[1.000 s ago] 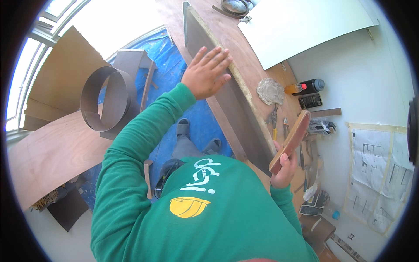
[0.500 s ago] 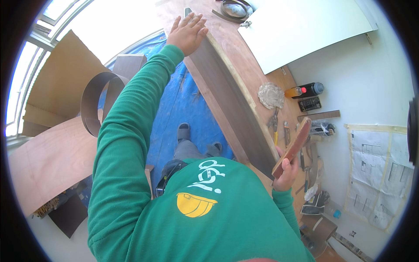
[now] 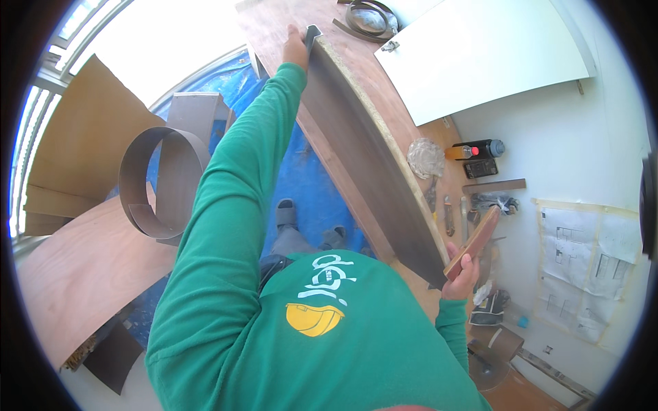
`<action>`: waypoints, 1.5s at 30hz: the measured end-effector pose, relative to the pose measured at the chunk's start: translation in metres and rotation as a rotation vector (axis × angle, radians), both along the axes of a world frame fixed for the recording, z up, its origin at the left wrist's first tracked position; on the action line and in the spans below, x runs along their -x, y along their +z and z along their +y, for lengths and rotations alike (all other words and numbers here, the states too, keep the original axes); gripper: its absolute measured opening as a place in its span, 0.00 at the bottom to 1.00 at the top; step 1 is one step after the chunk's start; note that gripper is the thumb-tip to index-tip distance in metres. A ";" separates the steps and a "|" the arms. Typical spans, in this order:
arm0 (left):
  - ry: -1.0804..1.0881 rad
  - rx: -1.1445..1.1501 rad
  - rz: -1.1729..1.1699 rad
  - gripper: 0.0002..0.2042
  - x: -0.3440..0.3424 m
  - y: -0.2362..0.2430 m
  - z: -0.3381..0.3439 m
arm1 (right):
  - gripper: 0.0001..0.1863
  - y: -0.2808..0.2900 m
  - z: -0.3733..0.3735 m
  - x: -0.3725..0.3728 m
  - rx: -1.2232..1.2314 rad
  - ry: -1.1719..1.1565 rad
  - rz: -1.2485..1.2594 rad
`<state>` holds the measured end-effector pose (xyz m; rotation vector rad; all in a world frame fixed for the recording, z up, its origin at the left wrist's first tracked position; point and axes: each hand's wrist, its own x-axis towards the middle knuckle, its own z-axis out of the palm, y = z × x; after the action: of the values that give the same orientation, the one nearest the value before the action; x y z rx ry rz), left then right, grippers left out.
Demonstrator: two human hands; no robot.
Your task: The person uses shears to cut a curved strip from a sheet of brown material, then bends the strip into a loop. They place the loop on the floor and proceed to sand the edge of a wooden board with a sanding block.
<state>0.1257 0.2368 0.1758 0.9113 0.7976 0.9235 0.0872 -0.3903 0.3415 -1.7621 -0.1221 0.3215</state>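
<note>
Panel (image 3: 373,147) stretches between the two hands: from the left hand (image 3: 295,49), at its far end, it runs nearer and rightward until it stops just beside the right hand (image 3: 460,279), so its long axis nearly joins one hand to the other. Each hand is nearest its own end; the middle stretch has neither on it. Thumb and fingers of the right hand close around a flat wooden block (image 3: 475,244), which points outward and to the right from that grip, slanting crosswise to the panel. Whether block and panel touch, I cannot tell. The left hand is up against the far end, but its fingers are partly hidden, so how tightly it holds there cannot be told.

The panel stands on edge on a wooden workbench (image 3: 353,55), long and narrow, with a smooth grey-brown face below the line between the hands and a pale, rough upper edge. The block shows a reddish face.
</note>
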 end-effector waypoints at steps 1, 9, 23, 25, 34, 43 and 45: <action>0.054 -0.045 0.118 0.38 -0.008 0.006 -0.007 | 0.29 0.001 0.000 0.000 0.027 -0.011 0.011; 0.231 -0.292 0.247 0.32 -0.004 0.021 -0.018 | 0.23 0.039 0.119 -0.030 0.512 0.320 -0.290; 0.161 -0.205 0.225 0.28 -0.001 0.022 -0.031 | 0.30 0.008 0.404 -0.072 0.717 0.791 -0.961; 0.207 -0.221 0.243 0.26 -0.011 -0.011 -0.006 | 0.31 0.008 0.425 -0.072 0.711 0.836 -0.999; 0.169 -0.748 0.583 0.22 -0.028 -0.047 0.004 | 0.29 0.012 0.402 -0.071 0.793 0.872 -0.996; 0.254 -0.584 0.479 0.26 -0.035 -0.059 0.019 | 0.29 0.034 0.289 -0.038 0.800 0.846 -0.804; 0.302 -0.648 0.486 0.29 -0.033 -0.073 0.032 | 0.30 0.037 0.256 -0.030 0.792 0.843 -0.809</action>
<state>0.1591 0.2691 0.1028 1.6531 1.0919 1.2808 0.1172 -0.1339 0.3785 -2.4606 -1.5139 0.2394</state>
